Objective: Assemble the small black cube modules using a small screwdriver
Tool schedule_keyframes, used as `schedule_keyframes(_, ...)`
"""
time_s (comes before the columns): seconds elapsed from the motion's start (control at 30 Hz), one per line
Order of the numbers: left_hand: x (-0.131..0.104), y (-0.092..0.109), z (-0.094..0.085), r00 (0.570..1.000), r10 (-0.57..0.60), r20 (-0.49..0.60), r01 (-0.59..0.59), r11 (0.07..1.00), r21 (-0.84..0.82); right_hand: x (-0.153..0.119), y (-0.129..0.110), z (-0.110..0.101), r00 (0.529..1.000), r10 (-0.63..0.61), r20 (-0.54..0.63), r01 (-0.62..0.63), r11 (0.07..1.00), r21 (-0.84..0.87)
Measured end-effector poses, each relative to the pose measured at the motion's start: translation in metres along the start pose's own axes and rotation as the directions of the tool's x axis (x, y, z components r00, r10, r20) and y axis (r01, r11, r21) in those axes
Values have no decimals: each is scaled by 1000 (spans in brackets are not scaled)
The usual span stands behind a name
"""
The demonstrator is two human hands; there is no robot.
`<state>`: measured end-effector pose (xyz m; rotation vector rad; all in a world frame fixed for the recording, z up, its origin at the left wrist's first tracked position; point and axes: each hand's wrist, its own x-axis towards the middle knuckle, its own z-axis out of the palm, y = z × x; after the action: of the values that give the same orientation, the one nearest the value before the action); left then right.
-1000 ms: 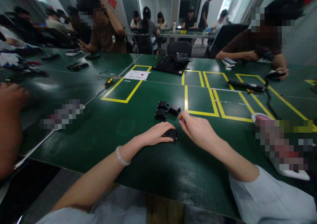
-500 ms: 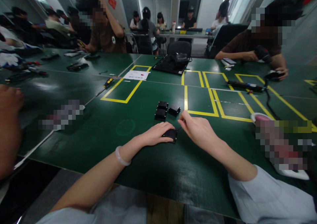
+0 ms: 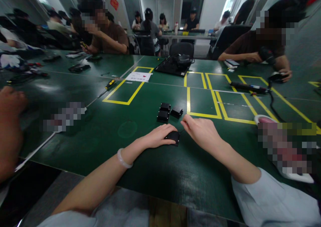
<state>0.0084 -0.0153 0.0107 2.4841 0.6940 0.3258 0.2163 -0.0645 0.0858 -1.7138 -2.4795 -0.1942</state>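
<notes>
On the green table, my left hand [image 3: 160,136] grips a small flat black box [image 3: 173,138], fingers over its far side and thumb along the near side. My right hand [image 3: 200,128] is closed in a pinch just right of it. From those fingertips a thin dark rod [image 3: 182,131] runs down to the box's right edge; its grip end is hidden in the hand, so its exact kind cannot be made out. Just beyond stand similar black boxes: two side by side in a block [image 3: 163,112], and a tilted one [image 3: 177,112] on their right.
Yellow tape outlines [image 3: 204,114] mark the table. A yellow-black screwdriver [image 3: 109,84] and white paper [image 3: 139,76] lie left of centre. A black tray [image 3: 172,66] is at the back. A white-rimmed object [image 3: 298,177] is at right. Co-workers sit across; another person's arm [image 3: 10,130] rests at left.
My hands, the black box and the thin rod stay almost in place. Across the table, the co-worker at left has lowered a raised hand towards the face.
</notes>
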Motion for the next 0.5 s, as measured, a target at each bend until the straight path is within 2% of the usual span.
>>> schedule_keyframes(0.23,0,-1,1,1000,1,-3,-1,1000,1,-2,0,-1,998,-41,-57,48,992,118)
schedule_keyframes(0.5,0,-1,0,1000,3,1,-3,1000,-12,-1,-1,-6,1000,-10,30,9,1000,8)
